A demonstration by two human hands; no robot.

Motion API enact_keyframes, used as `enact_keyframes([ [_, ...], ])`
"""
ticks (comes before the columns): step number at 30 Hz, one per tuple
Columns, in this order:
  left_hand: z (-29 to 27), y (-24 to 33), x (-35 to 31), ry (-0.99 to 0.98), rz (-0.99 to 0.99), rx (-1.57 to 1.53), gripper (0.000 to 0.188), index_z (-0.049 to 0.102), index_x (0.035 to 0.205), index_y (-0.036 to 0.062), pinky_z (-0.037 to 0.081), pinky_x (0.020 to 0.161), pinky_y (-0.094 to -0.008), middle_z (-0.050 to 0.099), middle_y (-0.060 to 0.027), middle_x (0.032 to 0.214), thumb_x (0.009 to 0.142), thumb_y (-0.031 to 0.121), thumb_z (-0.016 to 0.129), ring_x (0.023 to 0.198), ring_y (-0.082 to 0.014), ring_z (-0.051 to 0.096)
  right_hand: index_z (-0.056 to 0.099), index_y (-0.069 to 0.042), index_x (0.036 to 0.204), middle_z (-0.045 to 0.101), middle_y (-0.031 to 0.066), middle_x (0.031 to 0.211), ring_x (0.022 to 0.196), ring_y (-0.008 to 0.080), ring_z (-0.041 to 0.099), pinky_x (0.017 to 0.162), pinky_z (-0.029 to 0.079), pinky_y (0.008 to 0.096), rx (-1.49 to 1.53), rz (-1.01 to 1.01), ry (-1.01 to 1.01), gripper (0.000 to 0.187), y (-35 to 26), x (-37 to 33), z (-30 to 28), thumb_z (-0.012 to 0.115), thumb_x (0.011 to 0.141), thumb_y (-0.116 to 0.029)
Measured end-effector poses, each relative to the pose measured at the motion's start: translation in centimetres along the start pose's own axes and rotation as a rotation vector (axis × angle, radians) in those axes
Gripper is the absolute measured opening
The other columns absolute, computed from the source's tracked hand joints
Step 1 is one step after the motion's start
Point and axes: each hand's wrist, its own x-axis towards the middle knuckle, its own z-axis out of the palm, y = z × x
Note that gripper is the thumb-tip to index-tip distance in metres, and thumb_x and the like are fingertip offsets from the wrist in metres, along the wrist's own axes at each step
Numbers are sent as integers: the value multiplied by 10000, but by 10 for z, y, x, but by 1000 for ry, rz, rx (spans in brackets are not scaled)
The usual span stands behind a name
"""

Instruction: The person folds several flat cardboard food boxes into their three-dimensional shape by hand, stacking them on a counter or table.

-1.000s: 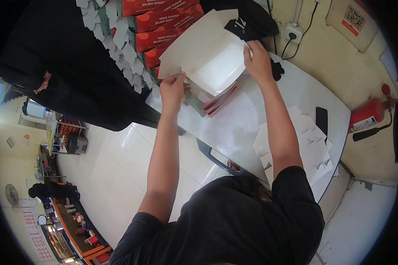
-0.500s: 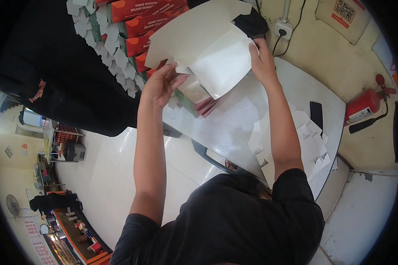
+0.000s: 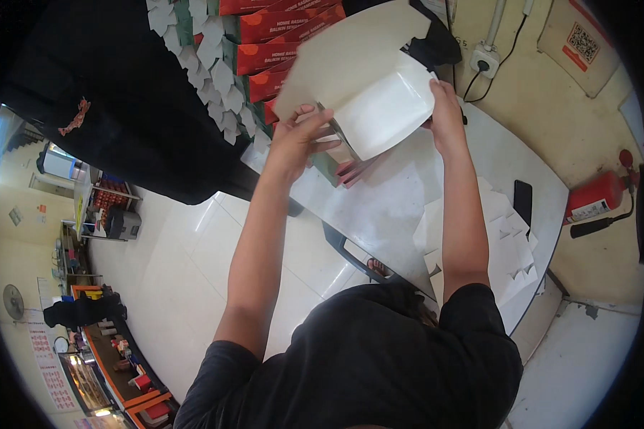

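Held up over the table is a partly folded cardboard food box [image 3: 384,107], its white inside facing me and its broad lid panel [image 3: 358,43] spread out at the far side. Its left wall stands bent up against the fingers of my left hand [image 3: 299,141], with the thumb near the fold. My right hand [image 3: 445,118] grips the right wall, fingers behind it and out of sight. Below the box, another folded carton's red and green edges [image 3: 350,171] show on the table, mostly hidden.
Stacked red cartons [image 3: 268,57] with white tabs rise at the far left. Flat white cardboard blanks [image 3: 504,247] and a black phone [image 3: 523,204] lie on the table's right [image 3: 379,214]. A red fire extinguisher [image 3: 595,196] and a plugged-in socket [image 3: 484,63] are by the wall.
The box's left wall is now folded up, so the base looks more like a tray. My left hand has closed in on that side. The whole view has shifted slightly.
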Motion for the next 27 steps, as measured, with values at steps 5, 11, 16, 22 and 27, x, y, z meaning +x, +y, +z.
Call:
enact_keyframes([
  [5,7,-19,15,136,233,306,518,510,1217,-64,611,704,-362,630,-172,1137,824,165,760,911,-230,684,631,-7,1077,686,193,1002,930,325,674,805,511,408,-679,-381,-70,354,54,59,-3,546,936,-320],
  [11,-30,-29,44,232,105,305,479,572,1225,-38,602,737,-349,638,-141,1093,868,249,714,895,-236,682,656,4,1011,688,236,979,954,411,654,847,504,440,-782,-379,-119,278,76,75,16,608,879,-236],
  [16,-17,-38,39,345,137,518,407,687,1090,-38,567,723,-327,679,-160,1055,830,270,734,886,-242,691,613,-2,1020,675,277,890,902,453,650,820,499,517,-836,-536,-9,228,81,76,21,553,920,-198],
  [22,-29,-81,36,719,287,1014,438,704,1032,-28,527,748,-354,675,-141,1049,763,312,767,934,-237,661,620,0,978,672,261,903,880,440,651,790,503,482,-833,-470,-27,199,106,77,29,583,914,-185],
  [27,-37,-108,30,608,-38,167,763,455,1334,-43,493,829,-388,608,-141,1148,754,331,783,1059,-234,583,655,16,1042,693,252,958,939,404,674,836,522,444,-893,-433,-155,336,106,77,24,631,890,-283],
])
